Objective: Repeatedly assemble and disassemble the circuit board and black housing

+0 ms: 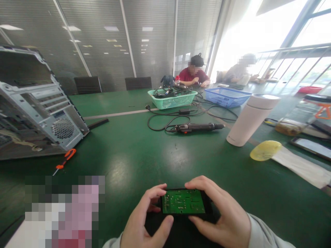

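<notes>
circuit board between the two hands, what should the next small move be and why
Perhaps tilt the circuit board slightly for a closer look. Its green face lies uncovered toward the camera, the left hand and right hand keep to its opposite ends, and no tool shows in either, so a small tilt seems the easiest move.
</notes>
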Available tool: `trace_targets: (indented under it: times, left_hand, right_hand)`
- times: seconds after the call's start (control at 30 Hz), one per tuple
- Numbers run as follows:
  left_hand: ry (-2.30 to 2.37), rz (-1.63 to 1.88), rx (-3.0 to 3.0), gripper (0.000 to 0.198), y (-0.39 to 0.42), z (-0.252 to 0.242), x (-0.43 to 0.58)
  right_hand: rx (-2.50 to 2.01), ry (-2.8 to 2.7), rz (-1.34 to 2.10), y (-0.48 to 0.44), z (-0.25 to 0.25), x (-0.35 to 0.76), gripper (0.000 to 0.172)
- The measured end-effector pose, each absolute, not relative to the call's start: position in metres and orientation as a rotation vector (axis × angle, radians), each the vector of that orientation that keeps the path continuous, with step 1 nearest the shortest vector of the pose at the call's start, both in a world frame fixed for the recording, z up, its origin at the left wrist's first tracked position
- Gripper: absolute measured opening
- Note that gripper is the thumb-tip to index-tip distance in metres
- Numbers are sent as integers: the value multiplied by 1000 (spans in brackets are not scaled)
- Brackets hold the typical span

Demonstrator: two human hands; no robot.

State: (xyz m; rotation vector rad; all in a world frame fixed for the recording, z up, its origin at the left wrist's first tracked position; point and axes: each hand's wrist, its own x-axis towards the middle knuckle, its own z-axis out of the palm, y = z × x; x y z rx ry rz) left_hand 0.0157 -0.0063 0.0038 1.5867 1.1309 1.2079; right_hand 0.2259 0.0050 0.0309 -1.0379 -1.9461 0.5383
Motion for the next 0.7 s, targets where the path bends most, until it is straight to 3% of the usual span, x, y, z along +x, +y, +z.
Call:
trace_targets:
  times: [0.33,0.7]
  left_hand:
    - [1018,1127,1521,25,-5,9,14]
    - [1020,1177,1840,26,-6,9,5]
  right_hand:
    - [-1002,-2023,502,10,31,235,46]
    - [-973,-2060,458,10,35,235,41]
